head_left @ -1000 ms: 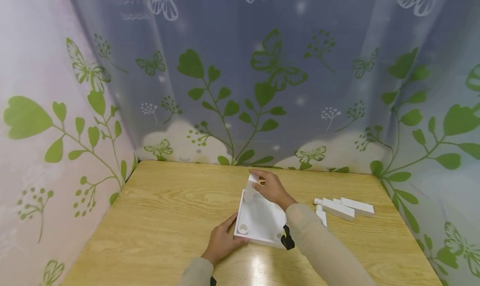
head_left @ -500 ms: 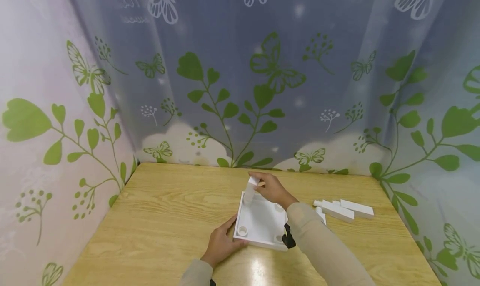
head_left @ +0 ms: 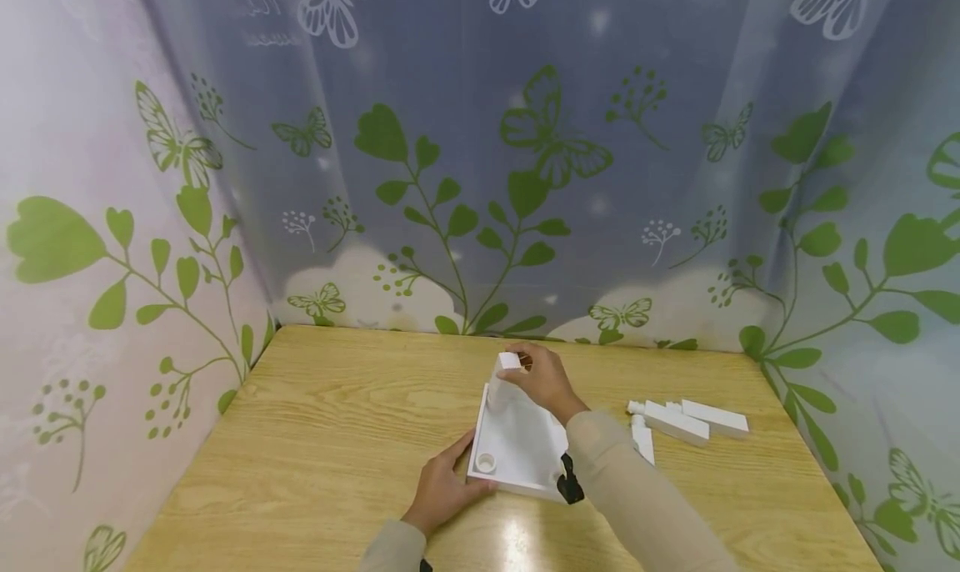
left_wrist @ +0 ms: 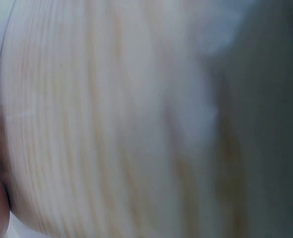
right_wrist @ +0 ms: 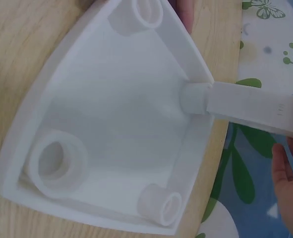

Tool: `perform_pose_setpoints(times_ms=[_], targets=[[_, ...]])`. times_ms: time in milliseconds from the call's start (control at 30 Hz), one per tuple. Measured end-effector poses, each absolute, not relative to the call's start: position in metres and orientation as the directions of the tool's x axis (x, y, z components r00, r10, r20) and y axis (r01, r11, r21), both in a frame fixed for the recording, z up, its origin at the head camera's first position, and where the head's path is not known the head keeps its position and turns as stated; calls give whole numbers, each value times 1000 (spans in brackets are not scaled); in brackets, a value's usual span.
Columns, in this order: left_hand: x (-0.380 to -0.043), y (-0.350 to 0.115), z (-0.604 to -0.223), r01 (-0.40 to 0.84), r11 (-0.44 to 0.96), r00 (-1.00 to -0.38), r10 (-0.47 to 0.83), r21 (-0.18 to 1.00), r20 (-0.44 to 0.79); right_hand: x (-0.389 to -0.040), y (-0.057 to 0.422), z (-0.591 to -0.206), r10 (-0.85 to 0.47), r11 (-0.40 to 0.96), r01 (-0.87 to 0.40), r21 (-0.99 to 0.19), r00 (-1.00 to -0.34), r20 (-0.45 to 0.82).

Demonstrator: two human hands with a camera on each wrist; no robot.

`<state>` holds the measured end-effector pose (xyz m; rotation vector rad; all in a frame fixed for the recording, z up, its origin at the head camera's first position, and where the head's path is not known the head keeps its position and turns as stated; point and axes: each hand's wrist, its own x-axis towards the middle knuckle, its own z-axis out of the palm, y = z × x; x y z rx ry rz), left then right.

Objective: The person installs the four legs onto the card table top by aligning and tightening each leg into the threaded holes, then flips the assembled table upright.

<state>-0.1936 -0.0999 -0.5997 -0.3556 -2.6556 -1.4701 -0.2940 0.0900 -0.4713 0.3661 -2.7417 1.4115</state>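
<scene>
A white square panel (head_left: 517, 451) with raised edges lies on the wooden table, with round white sockets inside its corners. My left hand (head_left: 444, 486) grips its near left corner, thumb at the front edge and fingers along the left side. At the far left corner stands a white table leg (head_left: 498, 393), its round end in the socket there. My right hand (head_left: 546, 380) pinches the leg near its upper end. The right wrist view shows the leg (right_wrist: 255, 106) meeting its corner socket, and open sockets such as the large one (right_wrist: 62, 163). The left wrist view is mostly blurred.
Loose white legs lie to the right of the panel: one leg (head_left: 677, 422), another leg (head_left: 716, 415) and a third leg (head_left: 642, 443) partly behind the right sleeve. A patterned curtain (head_left: 450, 222) rises behind the table's far edge.
My right hand's fingers have shifted from over the leg's top to its right side and curled more. The leg's top face looks turned. My left hand and the panel have barely moved.
</scene>
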Motion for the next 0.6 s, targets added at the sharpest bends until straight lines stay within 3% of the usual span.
perform_pose_setpoints(times_ms=[300,600], targets=[[-193,-100,-601,258,505,-965,165,824,202,-291,75,-488,-14,589,-230,-775,-961,275],[-193,-99,-602,262,509,-965,154,820,213,-286,60,-491,132,600,-113,-792,-963,237]])
